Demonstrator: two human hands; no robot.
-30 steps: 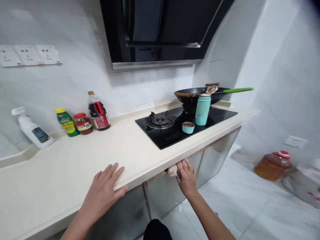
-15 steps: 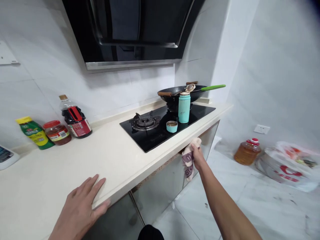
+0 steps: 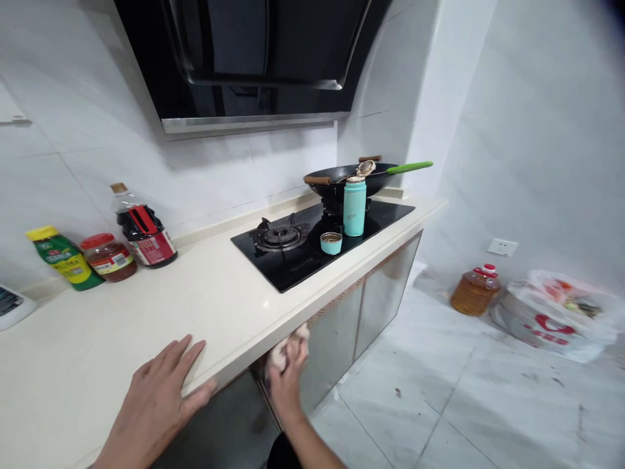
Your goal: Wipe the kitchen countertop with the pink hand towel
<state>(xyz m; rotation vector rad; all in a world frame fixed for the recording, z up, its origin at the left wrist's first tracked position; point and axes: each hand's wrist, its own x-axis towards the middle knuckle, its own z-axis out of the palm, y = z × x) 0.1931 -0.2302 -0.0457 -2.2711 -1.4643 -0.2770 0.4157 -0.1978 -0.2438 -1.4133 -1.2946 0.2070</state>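
Note:
My right hand [image 3: 289, 381] grips a bunched, light-coloured cloth [image 3: 288, 348] just beneath the counter's front edge. The cloth presses against the upper part of the cabinet front, and some of it is hidden by my fingers. My left hand [image 3: 159, 397] lies flat on the pale countertop [image 3: 215, 319] with its fingers spread and the thumb over the front edge. Below the counter run the cabinet doors [image 3: 336, 332], with a strip of small holes along their top.
On the black gas hob [image 3: 297, 270] stand a turquoise flask [image 3: 354, 208], its cup [image 3: 331, 243] and a wok [image 3: 336, 189]. Sauce bottle [image 3: 146, 228], jar [image 3: 110, 257] and green bottle [image 3: 66, 257] line the left wall. An oil jug [image 3: 474, 292] and plastic bag [image 3: 547, 326] sit on the floor.
My right hand has moved left along the cabinet front with the cloth, from below the hob to near my left hand. My left hand has stayed in place on the counter.

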